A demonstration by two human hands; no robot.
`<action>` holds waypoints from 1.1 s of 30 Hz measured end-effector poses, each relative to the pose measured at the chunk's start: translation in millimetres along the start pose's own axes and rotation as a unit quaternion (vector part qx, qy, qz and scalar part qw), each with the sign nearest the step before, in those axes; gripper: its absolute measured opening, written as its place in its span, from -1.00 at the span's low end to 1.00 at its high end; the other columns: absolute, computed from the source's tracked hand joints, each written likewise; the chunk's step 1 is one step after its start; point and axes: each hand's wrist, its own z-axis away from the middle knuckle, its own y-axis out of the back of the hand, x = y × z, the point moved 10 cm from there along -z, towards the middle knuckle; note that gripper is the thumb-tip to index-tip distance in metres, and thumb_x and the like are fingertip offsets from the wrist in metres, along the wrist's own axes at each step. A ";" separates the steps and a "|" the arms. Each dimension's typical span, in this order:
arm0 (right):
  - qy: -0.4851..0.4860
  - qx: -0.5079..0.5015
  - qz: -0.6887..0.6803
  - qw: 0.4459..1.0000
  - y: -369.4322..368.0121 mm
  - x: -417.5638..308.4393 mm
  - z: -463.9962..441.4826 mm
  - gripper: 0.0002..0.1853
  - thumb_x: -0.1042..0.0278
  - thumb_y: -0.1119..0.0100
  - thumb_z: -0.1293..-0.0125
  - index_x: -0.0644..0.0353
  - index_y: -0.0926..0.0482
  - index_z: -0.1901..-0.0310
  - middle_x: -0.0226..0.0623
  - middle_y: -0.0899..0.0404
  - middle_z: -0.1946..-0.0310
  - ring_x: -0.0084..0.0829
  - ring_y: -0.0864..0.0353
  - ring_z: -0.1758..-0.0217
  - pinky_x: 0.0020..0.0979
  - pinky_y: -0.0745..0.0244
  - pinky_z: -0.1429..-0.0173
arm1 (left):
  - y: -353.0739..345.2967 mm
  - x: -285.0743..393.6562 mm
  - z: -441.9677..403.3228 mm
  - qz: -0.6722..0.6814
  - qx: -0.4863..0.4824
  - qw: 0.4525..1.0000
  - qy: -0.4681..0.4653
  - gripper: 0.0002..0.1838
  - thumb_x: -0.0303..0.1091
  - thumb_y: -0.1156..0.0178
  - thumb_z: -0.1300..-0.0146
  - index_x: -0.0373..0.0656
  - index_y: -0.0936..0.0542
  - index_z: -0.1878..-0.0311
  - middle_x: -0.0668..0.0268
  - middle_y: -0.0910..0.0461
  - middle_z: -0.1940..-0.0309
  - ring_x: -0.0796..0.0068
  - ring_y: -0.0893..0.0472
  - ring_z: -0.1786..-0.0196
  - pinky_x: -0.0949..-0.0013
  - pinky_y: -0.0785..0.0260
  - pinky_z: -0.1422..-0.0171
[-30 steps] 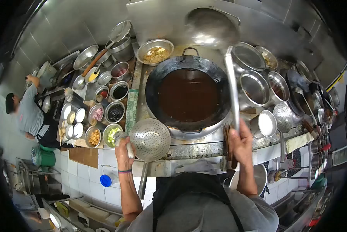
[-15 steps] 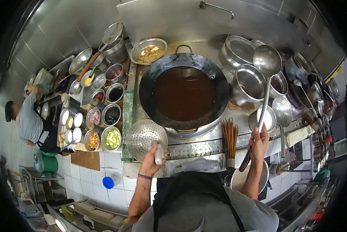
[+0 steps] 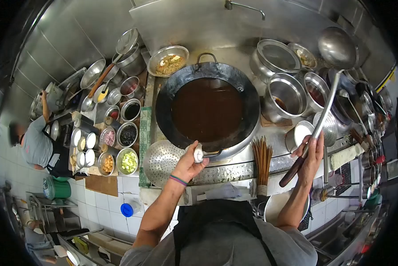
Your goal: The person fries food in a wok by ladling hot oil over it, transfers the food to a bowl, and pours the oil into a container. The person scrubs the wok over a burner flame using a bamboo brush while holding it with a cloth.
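Note:
My left hand (image 3: 189, 165) is closed on a small white roll that looks like a folded cloth (image 3: 199, 155), at the front handle of a large black wok (image 3: 163, 111). Dark brown liquid (image 3: 207, 106) fills the wok's bottom. Whether the fingers also grip the handle is hidden. Just left of the wok lies a perforated skimmer (image 3: 161, 162), partly behind my left wrist. My right hand (image 3: 312, 155) grips the dark-handled shaft of a long ladle (image 3: 338, 48), its bowl raised over the pots at the back right.
Steel pots (image 3: 284, 99) and a white-filled container (image 3: 301, 132) stand right of the wok. A bamboo brush (image 3: 262, 159) is at the front edge. Left are bowls of ingredients (image 3: 129, 162) and bottles. A co-worker (image 3: 37, 142) stands far left. A tap (image 3: 247, 8) hangs behind.
My left hand has moved right and up from over the skimmer to the wok's front handle, carrying the white roll. The ladle has swung to the right with my right hand.

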 end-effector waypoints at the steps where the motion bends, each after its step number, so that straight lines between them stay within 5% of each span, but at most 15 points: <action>1: -0.030 -0.011 -0.010 0.999 -7.6 9.2 5.2 -0.43 0.13 0.04 -0.57 0.10 -0.09 -0.49 -0.41 -0.36 0.49 -0.65 -0.31 0.68 -0.53 -0.41 0.64 | 10.3 3.4 -11.2 0.007 -0.016 1.000 -0.005 -0.74 -0.01 -0.15 -0.45 0.02 -0.55 0.07 0.35 -0.63 0.24 0.39 -0.59 0.27 0.29 -0.54 0.29; 4: -0.123 -0.021 -0.027 0.992 -2.2 69.4 29.7 -0.48 -0.08 0.11 -0.57 -0.05 -0.10 -0.40 -0.42 -0.32 0.51 -0.62 -0.29 0.71 -0.51 -0.37 0.69 | 18.3 -5.2 -15.0 0.036 0.002 0.997 0.064 -0.68 -0.02 -0.27 -0.36 -0.07 -0.56 0.09 0.26 -0.60 0.23 0.29 -0.57 0.20 0.26 -0.52 0.22; 9: -0.236 -0.066 -0.017 0.969 -13.4 78.6 24.4 -0.58 0.07 0.02 -0.55 0.01 -0.25 -0.31 -0.48 -0.23 0.54 -0.71 -0.11 0.77 -0.62 -0.08 0.80 | -20.5 -11.3 28.8 -0.017 0.057 0.986 0.153 -0.48 -0.01 -0.47 -0.15 -0.18 -0.53 0.03 -0.01 -0.49 0.12 -0.06 -0.57 0.05 0.03 -0.54 0.01; 15: -0.309 -0.172 -0.040 0.935 -82.3 80.5 -26.7 -0.57 0.36 -0.03 -0.48 0.09 -0.29 -0.34 -0.50 -0.28 0.49 -0.70 -0.15 0.73 -0.54 -0.17 0.76 | 8.2 -8.8 -10.3 -0.016 0.031 0.996 0.086 -0.87 -0.40 -0.33 -0.23 -0.18 -0.55 0.28 0.12 -0.58 0.30 0.12 -0.62 0.19 0.02 -0.55 0.09; 17: -0.333 -0.224 -0.037 0.915 -114.3 93.6 -45.6 -0.70 0.37 -0.03 -0.47 0.14 -0.39 -0.19 -0.48 -0.31 0.47 -0.69 -0.22 0.70 -0.49 -0.21 0.72 | 6.8 -3.9 -7.1 -0.035 0.043 0.997 0.060 -0.90 -0.44 -0.29 -0.21 -0.17 -0.55 0.36 0.14 -0.58 0.34 0.17 -0.61 0.23 0.09 -0.55 0.11; 18: -0.332 -0.259 -0.004 0.907 -124.8 108.0 -61.0 -0.77 0.37 -0.05 -0.46 0.18 -0.42 -0.09 -0.46 -0.33 0.47 -0.67 -0.25 0.69 -0.49 -0.24 0.72 | 9.9 -4.3 -10.0 -0.033 0.046 0.997 0.059 -0.89 -0.41 -0.20 -0.25 -0.15 -0.55 0.40 0.17 -0.56 0.41 0.23 -0.58 0.30 0.26 -0.50 0.29; 22: -0.313 -0.313 0.108 0.890 -183.3 153.3 -102.1 -0.84 0.38 -0.12 -0.39 0.28 -0.42 0.17 -0.38 -0.36 0.55 -0.54 -0.36 0.66 -0.40 -0.36 0.70 | 31.8 -15.3 -26.3 -0.028 0.046 0.998 0.023 -0.79 -0.29 -0.08 -0.33 -0.14 -0.52 0.41 0.25 -0.52 0.51 0.31 -0.50 0.49 0.44 -0.17 0.65; 33: -0.210 -0.450 0.354 0.793 -263.6 171.7 -109.6 -0.87 0.47 -0.14 -0.28 0.32 -0.42 0.31 -0.34 -0.36 0.59 -0.48 -0.40 0.70 -0.31 -0.37 0.73 | 15.7 -32.5 -29.9 -0.010 0.053 0.996 -0.066 -0.84 -0.31 -0.09 -0.35 -0.15 -0.51 0.34 0.23 -0.53 0.52 0.37 -0.50 0.59 0.45 -0.15 0.70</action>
